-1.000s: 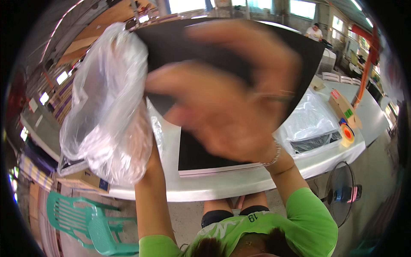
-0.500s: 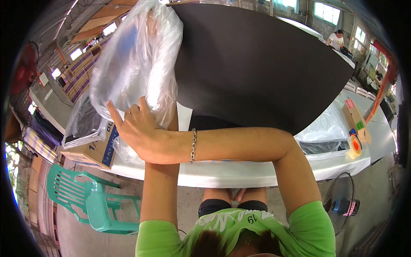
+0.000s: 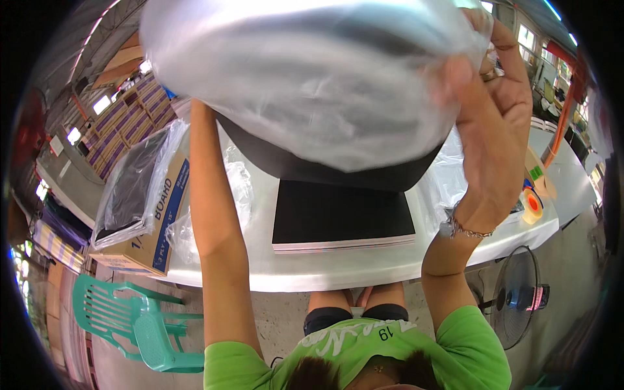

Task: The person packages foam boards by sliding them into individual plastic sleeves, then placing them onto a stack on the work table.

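A clear plastic bag (image 3: 305, 91) hangs in front of me, pulled across a black board (image 3: 312, 166) whose lower edge shows beneath it. At the upper right my right hand (image 3: 487, 104) is closed on the bag's edge, thumb and fingers pinching the film. My left forearm (image 3: 218, 201) rises to the bag's left side, where the hand is hidden behind the film. Below the raised board, a stack of black boards (image 3: 344, 218) with pale edges lies on the white table (image 3: 312, 276).
Left on the table stands a cardboard carton (image 3: 170, 214) with plastic-wrapped black boards (image 3: 133, 185) against it. Crumpled film (image 3: 240, 188) lies beside my left arm. On the right are a tape roll (image 3: 532, 207) and wrapped goods. A green chair (image 3: 140, 318) and a fan (image 3: 517, 296) flank the table.
My right hand has swung from over the left arm to the right side, drawing the bag across the black board. The board stack below is now uncovered to view.
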A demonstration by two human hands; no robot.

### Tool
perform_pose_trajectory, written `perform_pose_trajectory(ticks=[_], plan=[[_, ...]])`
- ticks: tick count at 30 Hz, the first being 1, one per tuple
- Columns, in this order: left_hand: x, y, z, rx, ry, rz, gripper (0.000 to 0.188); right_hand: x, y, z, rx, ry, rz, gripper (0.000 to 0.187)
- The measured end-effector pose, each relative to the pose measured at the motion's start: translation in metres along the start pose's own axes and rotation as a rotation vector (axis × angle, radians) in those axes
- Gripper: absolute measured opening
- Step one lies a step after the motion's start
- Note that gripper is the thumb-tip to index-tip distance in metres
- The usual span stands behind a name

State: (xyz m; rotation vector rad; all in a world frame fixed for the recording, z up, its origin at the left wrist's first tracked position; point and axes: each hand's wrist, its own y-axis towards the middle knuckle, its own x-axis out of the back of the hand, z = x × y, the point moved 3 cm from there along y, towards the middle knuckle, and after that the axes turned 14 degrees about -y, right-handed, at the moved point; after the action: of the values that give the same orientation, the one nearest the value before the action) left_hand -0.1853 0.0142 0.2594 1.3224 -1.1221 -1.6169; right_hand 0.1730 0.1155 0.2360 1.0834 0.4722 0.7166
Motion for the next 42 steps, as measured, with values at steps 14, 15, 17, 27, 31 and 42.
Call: perform_pose_trajectory(ticks=[14,15,17,27,31,42], plan=[[0.022,0.020,0.001,0.603,-0.468,-0.138,0.017,0.054,0.042,-0.129,0.086,-0.482,-0.710,0.021],[0.024,0.021,0.004,0.668,-0.523,-0.168,0.020,0.055,0.046,-0.129,0.087,-0.473,-0.713,0.022],[0.029,0.024,0.009,0.796,-0.628,-0.228,0.025,0.062,0.054,-0.142,0.071,-0.529,-0.736,0.025],[0.068,0.012,0.023,1.006,-0.882,-0.095,0.028,0.095,0.121,-0.246,-0.281,0.254,-0.368,0.030],[0.082,-0.017,0.008,0.861,-0.733,-0.237,0.027,0.068,0.090,-0.236,-0.544,0.181,-0.396,0.024],[0.076,-0.061,-0.002,0.832,-0.353,-0.043,0.046,0.069,0.085,-0.249,-0.528,0.065,-0.364,0.018]])
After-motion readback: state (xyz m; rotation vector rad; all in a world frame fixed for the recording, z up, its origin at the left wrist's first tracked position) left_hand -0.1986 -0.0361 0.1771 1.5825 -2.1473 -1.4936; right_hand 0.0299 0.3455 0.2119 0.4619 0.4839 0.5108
